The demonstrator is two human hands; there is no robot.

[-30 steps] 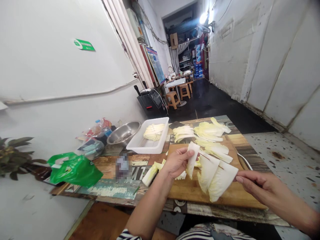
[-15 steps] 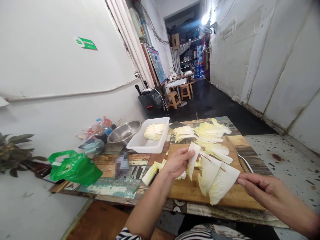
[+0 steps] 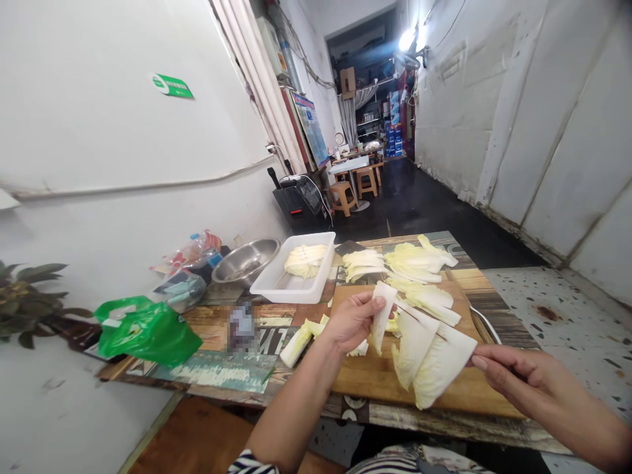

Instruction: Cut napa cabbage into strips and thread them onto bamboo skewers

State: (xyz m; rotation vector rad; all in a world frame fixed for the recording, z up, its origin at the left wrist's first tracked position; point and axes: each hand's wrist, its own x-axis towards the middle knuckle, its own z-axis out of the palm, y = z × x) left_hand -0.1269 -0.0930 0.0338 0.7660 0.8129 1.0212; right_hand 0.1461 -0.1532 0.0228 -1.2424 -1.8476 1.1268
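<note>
Between thumb and fingers, my left hand [image 3: 356,317] pinches a pale cabbage leaf piece [image 3: 382,315]. My right hand [image 3: 518,372] is closed on the end of a thin skewer [image 3: 409,312], whose shaft shows beside the leaves. Two more cabbage leaves [image 3: 439,368] hang threaded on the skewer, next to my right fingers. The skewer's tip is at or behind the left leaf; I cannot tell whether it pierces it. Below both hands lies a wooden cutting board [image 3: 355,382]. Loose cabbage leaves [image 3: 419,257] are spread over its far part and beyond.
A white plastic tub [image 3: 291,295] with skewered cabbage stands behind the board, beside a steel bowl [image 3: 245,261]. Cut cabbage pieces [image 3: 299,343] lie left of the board. A green plastic bag [image 3: 145,332] sits at the table's left end. A dark flat blade [image 3: 349,247] lies behind the leaves.
My right hand has shifted slightly right and down, with the skewer and its two leaves. The left hand stays in place, still pinching its leaf.
</note>
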